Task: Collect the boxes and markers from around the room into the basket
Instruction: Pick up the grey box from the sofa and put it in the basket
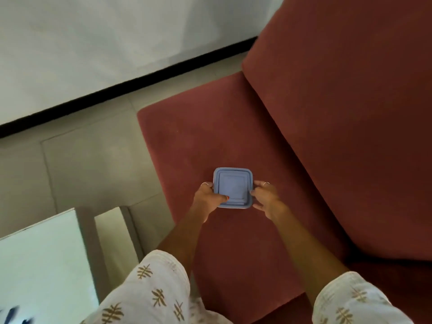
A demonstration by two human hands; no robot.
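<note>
The left hand point(208, 197) and right hand point(266, 197) grip opposite sides of a square blue box point(233, 187), fingers curled round its edges, the left thumb lying on its smooth, stepped lid. Both forearms stretch forward from white patterned sleeves point(154, 288). The box sits over the seat of a plush, reddish sofa point(327, 113). Left of the sofa lies pale tiled floor point(81, 160).
</note>
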